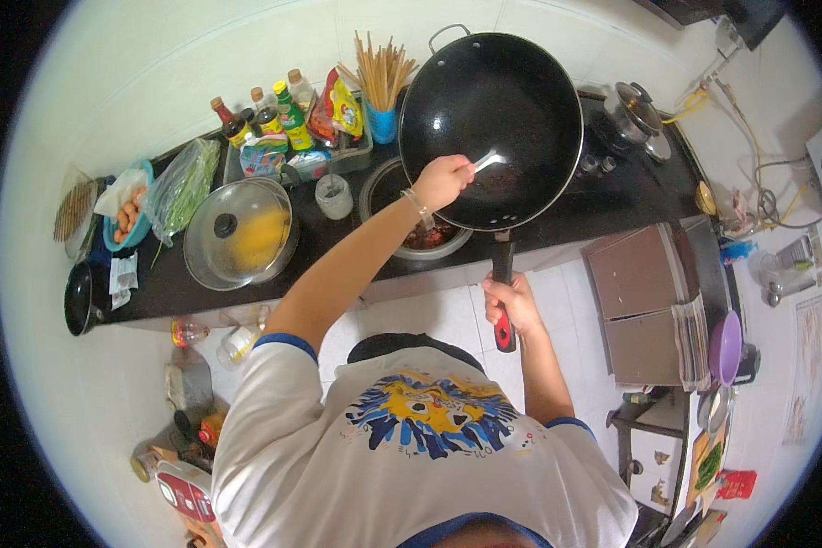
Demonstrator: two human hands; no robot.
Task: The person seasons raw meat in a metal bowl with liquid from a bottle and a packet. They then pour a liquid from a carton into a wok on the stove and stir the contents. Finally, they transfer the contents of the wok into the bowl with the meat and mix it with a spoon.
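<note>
My right hand (517, 303) is wrapped round the black handle with a red end (503, 310) of a large black wok (493, 100). The wok is lifted and tilted, its inside facing me, partly above a pot (443, 251) on the counter. Dark reddish food (429, 236) shows in that pot; the wok and my left arm cover the rest. Inside the wok, some dark residue lies near the lower side. My left hand (444, 181) reaches over the wok, closed on a small white spoon-like utensil (490, 160). A clear bracelet (419, 208) circles the left wrist.
Left on the dark counter stand a lidded glass pan (241, 235) with yellow food, bagged greens (187, 187), a bowl of eggs (130, 217) and a jar (334, 195). Behind are bottles (288, 114) and a blue chopstick holder (382, 121). A lidded pot (632, 114) stands right.
</note>
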